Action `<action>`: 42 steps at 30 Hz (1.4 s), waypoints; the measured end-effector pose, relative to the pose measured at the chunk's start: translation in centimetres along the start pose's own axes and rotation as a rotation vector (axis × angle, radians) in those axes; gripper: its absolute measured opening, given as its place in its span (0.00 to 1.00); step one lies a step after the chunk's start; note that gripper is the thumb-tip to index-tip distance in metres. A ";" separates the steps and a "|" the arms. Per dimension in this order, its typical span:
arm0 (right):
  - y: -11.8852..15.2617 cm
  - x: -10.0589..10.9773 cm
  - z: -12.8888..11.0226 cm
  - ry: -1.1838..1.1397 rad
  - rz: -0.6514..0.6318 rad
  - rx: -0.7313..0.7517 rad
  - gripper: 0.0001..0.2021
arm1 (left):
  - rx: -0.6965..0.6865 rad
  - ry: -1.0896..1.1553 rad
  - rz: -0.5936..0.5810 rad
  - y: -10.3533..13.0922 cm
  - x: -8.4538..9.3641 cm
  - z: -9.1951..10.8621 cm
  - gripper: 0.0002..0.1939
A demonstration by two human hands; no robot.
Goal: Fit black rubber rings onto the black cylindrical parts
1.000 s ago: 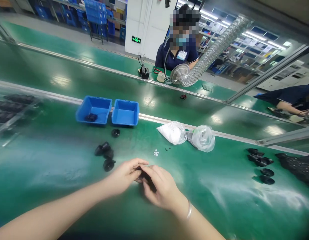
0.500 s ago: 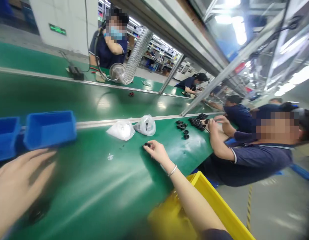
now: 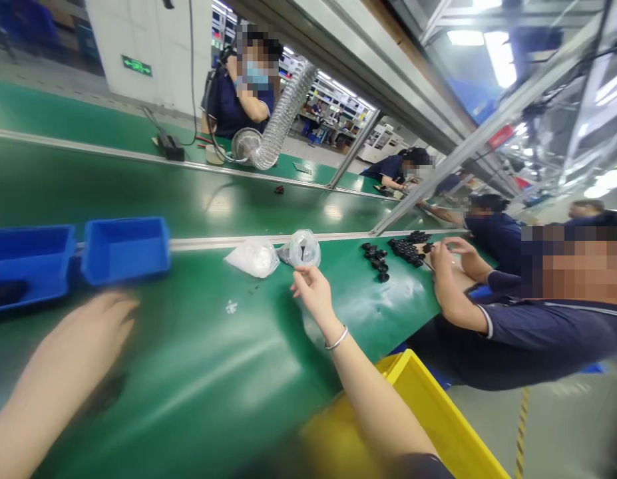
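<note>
Bag reach: best done with a light fingertip pinch near the clear bag [image 3: 309, 245]. Pulling on the thin film could tip it, I'd judge; the wrist bangle [image 3: 337, 337] should stay off it too.
Loose bits: white pieces [image 3: 231, 307] and tiny dark bits [image 3: 253, 290] look easy to scatter, so lift over them rather than sweep across.
Dark item: the blurred dark thing [image 3: 108, 392] by the left palm wants a steady, loose grip, with the hand low over the worktop [image 3: 198, 399].
Right hand [image 3: 315, 303]: fingers curled, thumb near the index; can't tell if anything is pinched. Fingertips at the bag's near side, contact unclear.
Left hand [image 3: 78, 352]: motion-blurred, well apart from the right one, near side of the blue bins [image 3: 126, 249]. Can't tell if it grips.
Dark item position: just right of the left palm, left part of the worktop; contact unclear.
Bags: clear one far of the right hand, white-filled bag [image 3: 258, 256] just left of it.
Small bits: between the hands, nearer the right.
Black parts [image 3: 375, 259]: right of the right hand.
</note>
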State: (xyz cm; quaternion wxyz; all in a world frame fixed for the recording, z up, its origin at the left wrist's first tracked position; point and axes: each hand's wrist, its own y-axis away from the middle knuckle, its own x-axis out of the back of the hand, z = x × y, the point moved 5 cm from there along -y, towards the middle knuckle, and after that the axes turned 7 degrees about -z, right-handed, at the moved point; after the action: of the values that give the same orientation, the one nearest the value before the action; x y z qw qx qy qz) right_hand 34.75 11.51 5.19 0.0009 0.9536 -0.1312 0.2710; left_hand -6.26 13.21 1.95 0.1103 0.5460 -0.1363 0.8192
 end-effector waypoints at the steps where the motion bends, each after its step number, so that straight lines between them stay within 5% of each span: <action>1: 0.3 -1.9 -0.9 -0.003 -0.105 0.020 0.15 | -0.012 -0.083 -0.044 0.1 0.3 0.7 0.18; 5: 1.8 -7.6 -2.8 0.046 -0.419 0.080 0.08 | 0.018 -0.105 -0.109 0.5 2.1 3.1 0.20; 9: 2.5 -9.6 -3.6 0.161 -0.452 0.164 0.05 | 0.146 0.347 0.003 1.4 3.8 5.1 0.20; 14: 3.0 -10.3 -4.6 0.253 -0.428 0.276 0.05 | 0.286 1.374 -0.376 3.1 0.1 9.4 0.21; 18: 3.2 -10.5 -4.8 0.295 -0.411 0.335 0.05 | 0.386 1.779 -0.551 4.0 -1.7 11.7 0.15; 26: 3.1 -10.3 -4.3 0.337 -0.418 0.416 0.06 | 0.501 1.903 -0.508 4.2 -2.4 11.0 0.19; 34: 3.2 -10.4 -4.6 0.335 -0.440 0.451 0.05 | 0.474 1.893 -0.516 4.2 -2.4 11.1 0.17; 42: 2.8 -9.9 -3.5 0.319 -0.445 0.390 0.07 | 0.423 1.641 -0.502 4.4 -2.2 10.8 0.19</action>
State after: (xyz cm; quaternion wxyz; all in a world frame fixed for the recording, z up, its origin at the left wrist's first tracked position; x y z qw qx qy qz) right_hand 24.14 11.48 2.90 -0.1017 0.8866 0.1363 0.4302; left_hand 2.47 5.35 3.44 0.2465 -0.1915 0.2641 0.9126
